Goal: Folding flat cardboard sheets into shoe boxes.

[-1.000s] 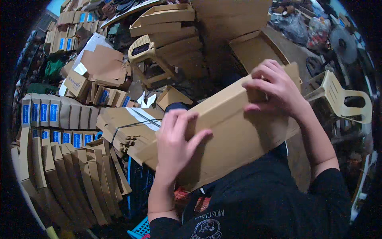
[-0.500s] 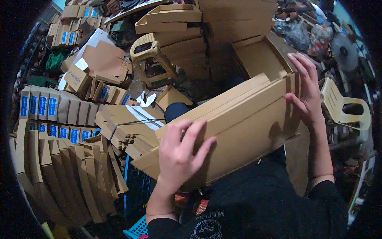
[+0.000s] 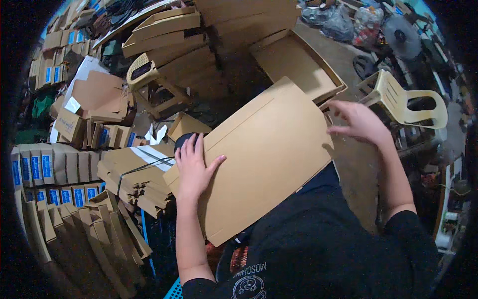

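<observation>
A flat brown cardboard blank [image 3: 269, 154] with crease lines lies slanted across my lap. My left hand [image 3: 193, 167] rests on its left end, fingers spread and stretched out, thumb apart on the board's face. At the right end, my right hand [image 3: 359, 121] is beside the edge with its fingers bent and apart, holding nothing that I can see. Small flaps at that end are partly hidden by the fingers. Just beyond the blank, an open cardboard tray [image 3: 332, 79] stands on the floor.
On the left lies a strapped bundle of flat cardboard [image 3: 137, 164], near rows of folded boxes [image 3: 74, 167] with blue labels. A yellow plastic stool [image 3: 141, 70] stands at the far left, a pale plastic chair [image 3: 398, 102] at right. Behind it are plastic bags [image 3: 338, 25] and a fan [image 3: 401, 36].
The cardboard has tipped from a steep angle to lying flatter, its broad face now upward. My left hand has shifted left along it; my right hand has come down and left. The view has shifted.
</observation>
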`<state>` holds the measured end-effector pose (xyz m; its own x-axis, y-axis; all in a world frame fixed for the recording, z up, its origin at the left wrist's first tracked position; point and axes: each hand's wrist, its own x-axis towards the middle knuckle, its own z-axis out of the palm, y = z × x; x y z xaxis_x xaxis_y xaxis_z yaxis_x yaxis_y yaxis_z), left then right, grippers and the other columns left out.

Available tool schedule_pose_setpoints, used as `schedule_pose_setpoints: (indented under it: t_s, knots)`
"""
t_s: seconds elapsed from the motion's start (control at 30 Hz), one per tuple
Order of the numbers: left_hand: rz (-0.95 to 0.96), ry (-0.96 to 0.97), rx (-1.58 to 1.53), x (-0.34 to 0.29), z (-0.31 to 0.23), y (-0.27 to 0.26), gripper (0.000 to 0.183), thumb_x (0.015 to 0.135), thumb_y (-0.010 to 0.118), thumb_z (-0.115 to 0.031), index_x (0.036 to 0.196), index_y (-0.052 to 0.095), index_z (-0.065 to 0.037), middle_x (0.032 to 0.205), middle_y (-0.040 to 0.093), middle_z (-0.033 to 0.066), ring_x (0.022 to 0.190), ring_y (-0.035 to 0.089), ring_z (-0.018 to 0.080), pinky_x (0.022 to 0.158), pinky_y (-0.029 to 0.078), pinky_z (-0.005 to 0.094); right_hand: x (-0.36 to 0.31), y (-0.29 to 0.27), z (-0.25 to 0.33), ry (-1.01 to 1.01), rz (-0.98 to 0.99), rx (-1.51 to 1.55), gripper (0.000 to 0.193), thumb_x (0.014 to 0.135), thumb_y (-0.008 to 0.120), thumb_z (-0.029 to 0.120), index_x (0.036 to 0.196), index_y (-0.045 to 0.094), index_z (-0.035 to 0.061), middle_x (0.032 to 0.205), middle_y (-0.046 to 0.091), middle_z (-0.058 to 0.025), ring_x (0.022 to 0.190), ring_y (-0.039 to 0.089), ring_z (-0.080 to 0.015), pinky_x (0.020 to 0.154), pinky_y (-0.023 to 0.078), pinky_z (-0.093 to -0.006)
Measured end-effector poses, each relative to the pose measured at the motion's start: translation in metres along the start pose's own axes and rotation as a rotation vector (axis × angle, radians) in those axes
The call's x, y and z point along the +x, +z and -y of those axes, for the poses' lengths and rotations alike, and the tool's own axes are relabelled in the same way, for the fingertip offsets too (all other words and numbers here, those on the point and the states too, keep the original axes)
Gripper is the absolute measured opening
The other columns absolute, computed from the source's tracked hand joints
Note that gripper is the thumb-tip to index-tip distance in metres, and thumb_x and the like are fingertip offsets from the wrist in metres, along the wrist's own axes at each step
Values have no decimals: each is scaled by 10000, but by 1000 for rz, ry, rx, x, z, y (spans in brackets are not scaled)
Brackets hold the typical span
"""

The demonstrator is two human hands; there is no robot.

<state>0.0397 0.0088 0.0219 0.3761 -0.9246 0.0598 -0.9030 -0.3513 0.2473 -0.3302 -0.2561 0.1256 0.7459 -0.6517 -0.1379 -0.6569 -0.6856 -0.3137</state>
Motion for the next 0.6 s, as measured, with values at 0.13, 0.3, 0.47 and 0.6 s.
schedule_pose_setpoints:
  t_s: [0.13,0.3,0.47,0.6]
  knots:
    - [13,-20,-52,3,5,11,870,953,702,-637,1586,474,-86,1581,504,198,1521,389,398,1264,250,557,-33,20,1,-81,87,-8,881,761,926,417,1475,567,47,1352,670,-205,1228,666,-396,1054,549,-467]
    - [-11,-18,-78,4,5,13,873,938,716,-633,1567,497,-68,1557,521,193,1514,390,382,1262,240,549,-50,41,-17,-59,-65,57,871,791,935,377,1508,546,73,1287,688,-188,1139,703,-364,996,570,-456]
    - [-69,14,-104,3,6,17,843,931,747,-590,1536,522,-48,1508,548,192,1461,441,375,1243,281,538,-44,34,-5,168,-36,351,768,855,912,302,1498,560,73,1097,743,-143,1074,723,-274,953,566,-398]
    - [-129,17,-224,4,-4,9,696,933,794,-461,1429,582,-20,1388,588,189,1327,525,389,1153,395,510,-38,38,-16,189,-76,392,690,909,869,349,1450,570,42,1082,754,-119,1005,729,-240,939,576,-388]
